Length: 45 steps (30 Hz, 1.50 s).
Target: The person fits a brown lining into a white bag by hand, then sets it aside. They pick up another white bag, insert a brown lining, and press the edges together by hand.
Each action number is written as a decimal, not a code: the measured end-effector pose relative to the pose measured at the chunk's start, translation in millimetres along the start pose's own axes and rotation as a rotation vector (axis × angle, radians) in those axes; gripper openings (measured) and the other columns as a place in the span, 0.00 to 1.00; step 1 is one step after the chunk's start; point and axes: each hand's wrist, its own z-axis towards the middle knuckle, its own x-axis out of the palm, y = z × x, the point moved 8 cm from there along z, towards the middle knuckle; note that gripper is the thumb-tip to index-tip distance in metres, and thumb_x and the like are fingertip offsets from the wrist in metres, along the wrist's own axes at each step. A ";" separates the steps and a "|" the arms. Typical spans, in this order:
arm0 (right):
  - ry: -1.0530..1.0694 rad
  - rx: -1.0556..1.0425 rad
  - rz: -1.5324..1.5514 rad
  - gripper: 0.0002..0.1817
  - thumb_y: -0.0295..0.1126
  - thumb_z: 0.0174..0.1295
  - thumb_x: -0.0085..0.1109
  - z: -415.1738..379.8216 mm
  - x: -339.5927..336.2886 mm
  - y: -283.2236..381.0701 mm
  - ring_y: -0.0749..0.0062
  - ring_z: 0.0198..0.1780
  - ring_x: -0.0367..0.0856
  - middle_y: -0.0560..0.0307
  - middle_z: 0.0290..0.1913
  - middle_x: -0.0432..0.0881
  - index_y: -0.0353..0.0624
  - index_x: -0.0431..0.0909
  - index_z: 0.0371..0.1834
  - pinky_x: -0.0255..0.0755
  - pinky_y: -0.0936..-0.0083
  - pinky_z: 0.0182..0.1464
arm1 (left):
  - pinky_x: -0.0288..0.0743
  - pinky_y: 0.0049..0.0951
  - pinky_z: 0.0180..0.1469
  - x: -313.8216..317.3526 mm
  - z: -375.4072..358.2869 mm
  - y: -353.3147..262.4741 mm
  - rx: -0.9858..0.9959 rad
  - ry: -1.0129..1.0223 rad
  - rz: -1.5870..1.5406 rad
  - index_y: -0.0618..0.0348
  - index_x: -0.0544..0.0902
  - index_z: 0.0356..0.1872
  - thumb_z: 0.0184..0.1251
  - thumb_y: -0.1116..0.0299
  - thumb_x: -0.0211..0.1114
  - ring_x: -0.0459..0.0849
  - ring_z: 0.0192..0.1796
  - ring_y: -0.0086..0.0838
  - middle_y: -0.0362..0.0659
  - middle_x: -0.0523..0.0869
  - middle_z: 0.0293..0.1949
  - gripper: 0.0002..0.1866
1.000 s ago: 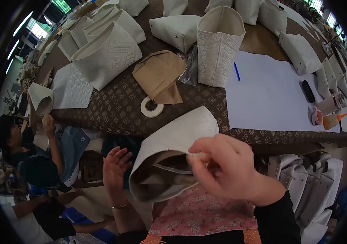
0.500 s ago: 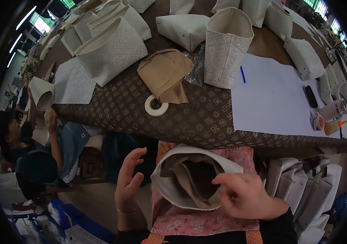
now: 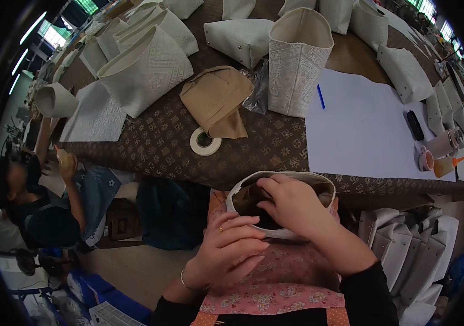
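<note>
The white bag [image 3: 327, 187] rests at the table's near edge, in front of my pink flowered apron [image 3: 292, 271], with its mouth facing up and a brown lining inside. My right hand [image 3: 292, 204] reaches into the opening, thumb and fingers curved near the lining; whether they grip it is hard to make out. At the bag's near left side is my left hand [image 3: 232, 244], its fingers apart and nothing in them.
A tape roll [image 3: 205, 142], brown paper [image 3: 218, 100], several white bags [image 3: 300, 70] and a white sheet [image 3: 362, 130] with a blue pen [image 3: 320, 96] lie on the patterned table [image 3: 156, 146]. A co-worker [image 3: 42, 201] sits at left; more bags [image 3: 406, 250] stand at lower right.
The bag has moved up and right. My left hand has come over to its near side, and my right hand has gone into its mouth. The co-worker's white piece now sits on the table.
</note>
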 end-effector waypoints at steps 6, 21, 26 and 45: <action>0.378 -0.065 0.009 0.10 0.29 0.56 0.58 -8.6 19.4 -3.1 0.49 0.40 0.84 0.46 0.34 0.84 0.42 0.84 0.39 0.77 0.59 0.42 | 0.61 0.44 0.67 7.3 -5.7 26.8 -0.157 0.042 0.243 0.51 0.86 0.39 0.55 0.66 0.75 0.83 0.48 0.31 0.37 0.84 0.40 0.10; 0.563 -0.023 0.591 0.25 0.26 0.54 0.62 -23.5 14.9 10.9 0.64 0.31 0.80 0.52 0.29 0.79 0.40 0.73 0.59 0.73 0.68 0.35 | 0.65 0.38 0.53 12.5 15.8 17.9 -0.275 -0.041 0.335 0.56 0.77 0.47 0.55 0.59 0.75 0.78 0.49 0.38 0.43 0.81 0.45 0.22; 0.578 -0.123 0.686 0.17 0.27 0.54 0.62 -26.9 14.1 11.1 0.51 0.31 0.80 0.48 0.29 0.81 0.39 0.74 0.49 0.74 0.64 0.36 | 0.64 0.38 0.49 22.9 11.8 27.8 -0.302 -0.016 0.392 0.54 0.77 0.36 0.56 0.62 0.74 0.79 0.44 0.37 0.42 0.80 0.41 0.14; 0.018 -0.097 0.512 0.11 0.21 0.63 0.57 -2.4 -7.5 -6.2 0.46 0.44 0.82 0.44 0.42 0.82 0.40 0.77 0.48 0.77 0.60 0.46 | 0.59 0.46 0.62 16.6 27.4 22.1 -0.250 -0.080 0.498 0.56 0.79 0.36 0.48 0.74 0.66 0.74 0.65 0.46 0.43 0.85 0.41 0.11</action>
